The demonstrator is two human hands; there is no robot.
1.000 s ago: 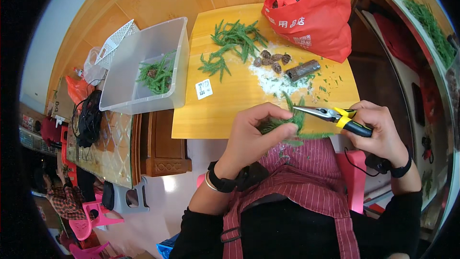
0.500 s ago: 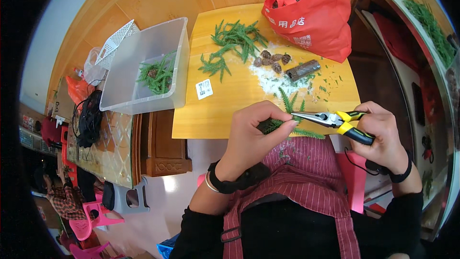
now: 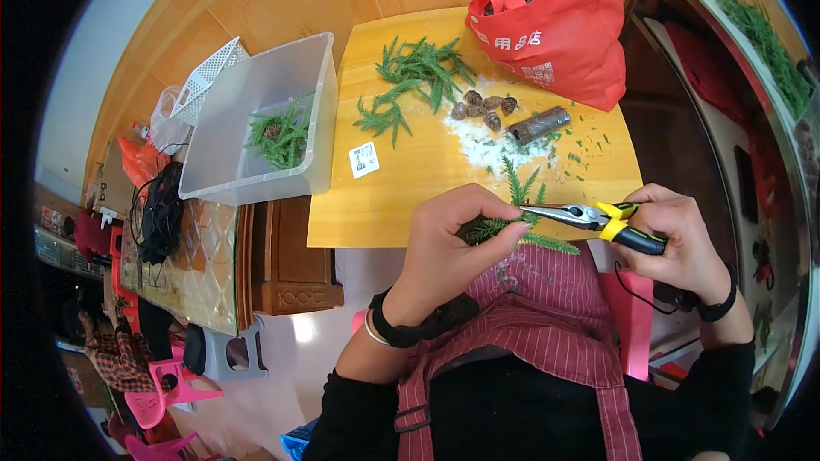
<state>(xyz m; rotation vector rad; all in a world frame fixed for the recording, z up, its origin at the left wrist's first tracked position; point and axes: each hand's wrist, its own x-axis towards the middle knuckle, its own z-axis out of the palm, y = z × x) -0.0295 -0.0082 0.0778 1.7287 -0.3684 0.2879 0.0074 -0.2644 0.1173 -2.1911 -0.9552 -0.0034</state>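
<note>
My left hand point(image 3: 461, 235) pinches a green artificial pine sprig point(image 3: 517, 181) between thumb and fingers, over the near edge of the wooden table point(image 3: 363, 215). From the right, my right hand point(image 3: 683, 235) grips long-nose pliers point(image 3: 588, 216) with yellow and black handles. The tips of the pliers reach the sprig's stem close to my left fingertips; what lies between the jaws is too small to make out. Further off on the table are several small brown pine cones point(image 3: 491, 106), a dark brown roll point(image 3: 540, 125), white flakes point(image 3: 487, 149) and loose green sprigs point(image 3: 423, 68).
A clear plastic box point(image 3: 256, 186) with sprigs and a pine cone inside stands left of the table. At the back right, a red bag point(image 3: 564, 43) holds more cones. A white label point(image 3: 364, 160) lies on the tabletop. Another person point(image 3: 120, 358) is far left.
The handles of the pliers have come closer together in my right hand. The sprig has shifted slightly; my left hand keeps its pinch.
</note>
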